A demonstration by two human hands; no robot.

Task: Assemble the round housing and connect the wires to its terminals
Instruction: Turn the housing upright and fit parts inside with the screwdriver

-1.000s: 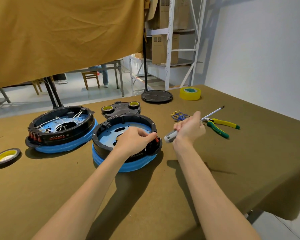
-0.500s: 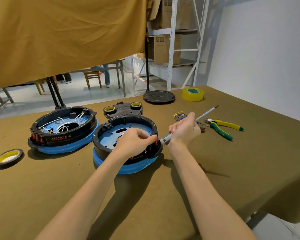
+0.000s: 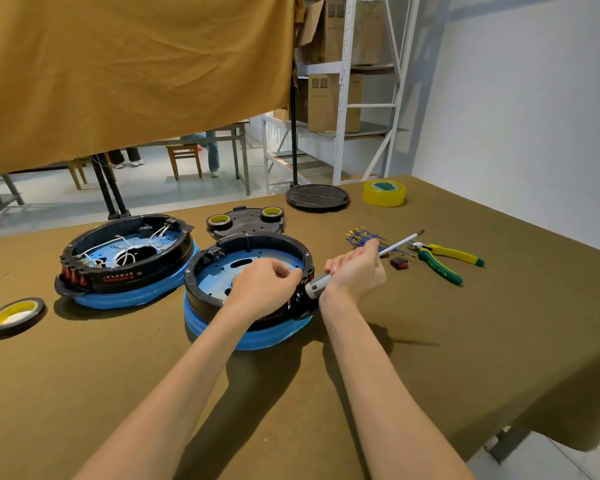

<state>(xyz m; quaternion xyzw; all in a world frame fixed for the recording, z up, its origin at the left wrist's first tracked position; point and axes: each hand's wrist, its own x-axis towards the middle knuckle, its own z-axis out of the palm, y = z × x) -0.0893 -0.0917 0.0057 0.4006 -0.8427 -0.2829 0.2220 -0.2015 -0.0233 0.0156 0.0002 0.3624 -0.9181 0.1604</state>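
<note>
A matt olive cloth (image 3: 430, 358) is seen covering the table; the round housing (image 3: 246, 271) is looking like glossy black plastic, possibly tape-wrapped below.

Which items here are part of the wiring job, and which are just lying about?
In use: near housing, screwdriver, left hand, right hand, wire bundle.
Lying about: pliers, yellow tape, tape ring, round lid.

I have one view only, a wide-angle camera worn on the head, looking forward and down across the table (image 3: 430, 358) from close above its near edge. Both forearms reach up from the bottom of frame to the round housing (image 3: 246, 271) near the centre, while the far wall and shelving (image 3: 343, 81) bend at the edges.
</note>
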